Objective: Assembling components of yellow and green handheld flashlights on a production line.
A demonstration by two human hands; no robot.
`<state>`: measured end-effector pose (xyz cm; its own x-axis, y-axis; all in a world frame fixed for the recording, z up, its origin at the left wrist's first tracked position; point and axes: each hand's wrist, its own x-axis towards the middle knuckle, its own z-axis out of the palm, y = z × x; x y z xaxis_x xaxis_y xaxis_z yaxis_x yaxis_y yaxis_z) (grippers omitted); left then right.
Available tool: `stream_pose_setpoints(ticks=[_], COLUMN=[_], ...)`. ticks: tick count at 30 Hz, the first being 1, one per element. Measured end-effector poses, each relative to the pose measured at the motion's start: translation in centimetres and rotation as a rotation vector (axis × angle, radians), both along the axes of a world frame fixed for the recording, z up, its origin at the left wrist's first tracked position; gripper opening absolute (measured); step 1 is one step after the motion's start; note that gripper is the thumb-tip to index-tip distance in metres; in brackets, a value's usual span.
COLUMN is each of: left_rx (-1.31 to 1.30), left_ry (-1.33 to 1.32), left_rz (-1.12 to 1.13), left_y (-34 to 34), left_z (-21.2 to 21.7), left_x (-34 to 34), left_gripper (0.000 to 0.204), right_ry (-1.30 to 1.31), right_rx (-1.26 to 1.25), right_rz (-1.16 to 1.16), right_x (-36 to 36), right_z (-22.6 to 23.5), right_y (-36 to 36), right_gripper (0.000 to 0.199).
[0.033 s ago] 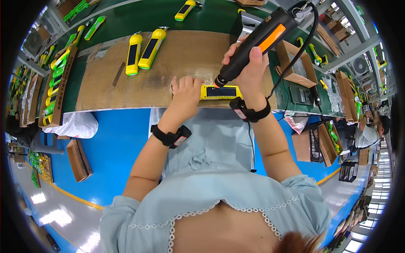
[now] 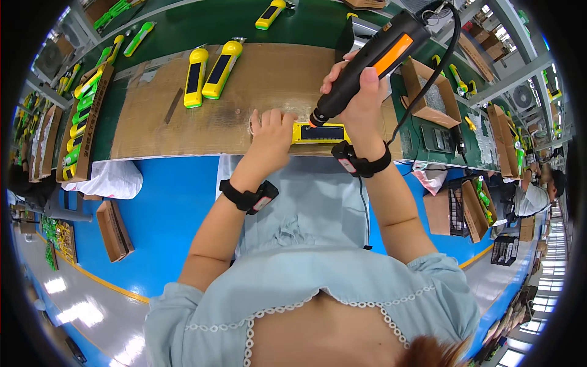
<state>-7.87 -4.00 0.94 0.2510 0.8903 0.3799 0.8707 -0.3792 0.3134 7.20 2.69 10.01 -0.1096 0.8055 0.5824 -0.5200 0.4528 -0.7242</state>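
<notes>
My right hand (image 2: 365, 107) is wrapped around a black electric screwdriver (image 2: 373, 64) with an orange stripe. It slants down to the left, and its tip meets the face of a yellow solar flashlight (image 2: 321, 138) near that flashlight's left end. The flashlight lies sideways at the near edge of the cardboard sheet, its dark panel facing up. Closed over its left end, my left hand (image 2: 273, 133) hides that part. Farther off on the cardboard lie two more yellow flashlights, one on the left (image 2: 195, 79) and one on the right (image 2: 221, 70).
Cardboard (image 2: 147, 122) covers part of the green bench. A long box of green and yellow flashlights (image 2: 82, 122) stands at left. At right, an open carton (image 2: 431, 92) holds clear bags, beside the screwdriver's black cable (image 2: 422, 88). Another flashlight (image 2: 269, 14) lies at the back.
</notes>
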Motion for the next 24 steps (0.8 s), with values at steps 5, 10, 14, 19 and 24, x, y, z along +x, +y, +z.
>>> stream_pose_setpoints(ticks=[5,10,14,19,24], left_rx=[-0.063,-0.035,0.074,0.069,0.011], left_ry=[-0.004,-0.022,-0.008,-0.007,-0.062], left_rz=[0.032,0.038,0.040,0.033,0.029], left_y=[-0.3,-0.5,-0.5,-0.5,-0.7], left_z=[-0.1,-0.5,-0.9,-0.7,-0.4], left_x=[0.1,0.2,0.2,0.2,0.3], left_gripper=[0.062,0.060,0.059,0.058,0.055], right_ry=[-0.019,-0.125,-0.121,-0.141,-0.138], right_rx=[-0.033,-0.049,-0.047,-0.047,-0.052], right_rz=[0.010,-0.051,-0.062,-0.094,-0.095], right_x=[-1.3,-1.4,-1.5,-1.6,-1.8], right_z=[-0.5,-0.8,-0.9,-1.3,-1.5], right_y=[0.0,0.2,0.3,0.8,1.1], right_gripper=[0.035,0.046,0.046,0.045,0.045])
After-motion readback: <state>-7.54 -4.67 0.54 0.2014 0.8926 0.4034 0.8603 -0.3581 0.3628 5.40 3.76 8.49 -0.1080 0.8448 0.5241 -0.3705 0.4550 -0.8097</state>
